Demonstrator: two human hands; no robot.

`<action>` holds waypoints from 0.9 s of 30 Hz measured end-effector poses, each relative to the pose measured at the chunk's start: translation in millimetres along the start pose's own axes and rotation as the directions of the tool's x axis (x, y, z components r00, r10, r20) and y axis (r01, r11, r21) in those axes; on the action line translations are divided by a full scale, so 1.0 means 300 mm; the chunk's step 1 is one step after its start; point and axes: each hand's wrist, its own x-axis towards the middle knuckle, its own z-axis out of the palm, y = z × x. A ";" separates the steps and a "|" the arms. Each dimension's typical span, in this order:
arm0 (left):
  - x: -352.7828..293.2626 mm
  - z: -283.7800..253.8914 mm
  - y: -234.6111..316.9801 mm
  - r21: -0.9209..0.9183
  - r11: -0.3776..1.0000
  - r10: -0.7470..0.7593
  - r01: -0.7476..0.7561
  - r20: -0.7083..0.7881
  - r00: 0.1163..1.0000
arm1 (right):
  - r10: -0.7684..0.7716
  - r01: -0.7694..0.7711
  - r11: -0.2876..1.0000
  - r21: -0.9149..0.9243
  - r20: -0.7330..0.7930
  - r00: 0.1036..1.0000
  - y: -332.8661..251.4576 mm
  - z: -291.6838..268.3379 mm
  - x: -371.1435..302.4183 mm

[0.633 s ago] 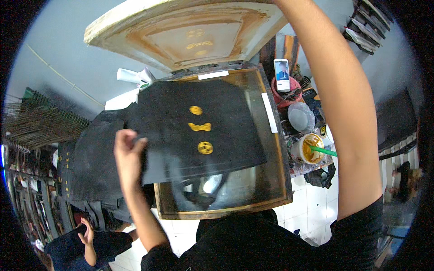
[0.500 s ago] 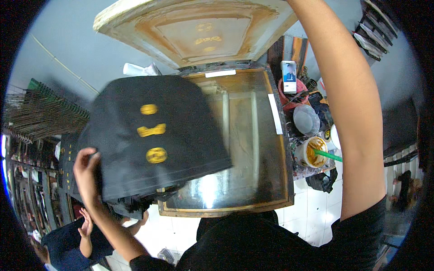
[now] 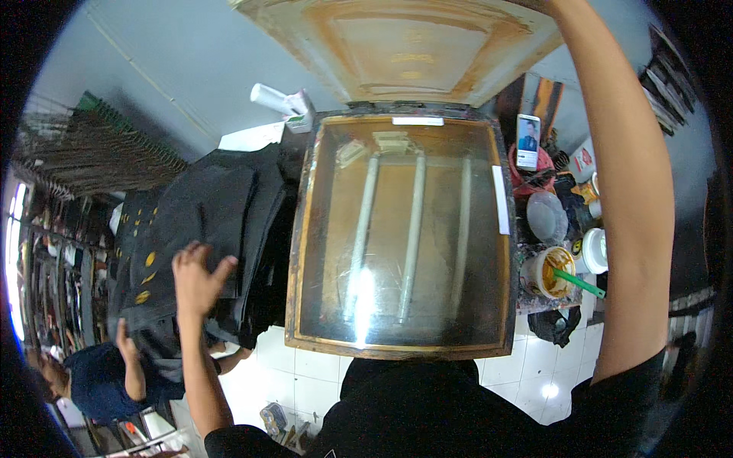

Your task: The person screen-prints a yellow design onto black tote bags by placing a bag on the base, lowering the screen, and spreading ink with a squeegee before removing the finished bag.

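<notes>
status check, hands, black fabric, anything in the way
Left hand open over black fabric, contact unclear. Right hand out of view past top edge. Screen frame raised behind glass-topped table.

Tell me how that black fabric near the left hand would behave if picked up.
The black fabric would probably flop, since its layers sag and crease beside the left hand. A single piece is likely light for its size, because the visible edges look thin. Because pieces overlap, a neighbour might drag along.

Passage lies open above the glass-topped box (image 3: pixel 437 244), but the raised screen (image 3: pixel 412 69) (a broad one) blocks its far side.
</notes>
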 end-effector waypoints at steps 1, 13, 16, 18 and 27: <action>-0.021 0.062 -0.024 0.027 0.999 0.040 -0.040 0.014 0.999 | 0.002 -0.002 1.000 0.024 0.009 1.000 -0.007 -0.001 0.008; -0.088 0.042 0.342 -0.597 0.752 0.274 0.279 0.669 0.691 | -0.024 0.023 0.995 -0.097 -0.018 1.000 0.015 0.004 0.002; -0.187 0.375 0.505 -0.751 0.607 0.708 -0.261 0.362 0.606 | -0.004 0.006 0.997 -0.072 0.025 1.000 -0.046 -0.011 -0.026; -0.220 0.486 0.643 -0.711 0.558 0.750 -0.428 0.212 0.626 | -0.010 0.010 0.998 -0.066 0.010 1.000 -0.045 -0.029 -0.031; 0.278 0.656 1.039 -0.614 0.736 0.462 -0.285 0.148 0.875 | -0.047 0.045 0.998 -0.050 -0.032 0.998 -0.033 0.011 -0.038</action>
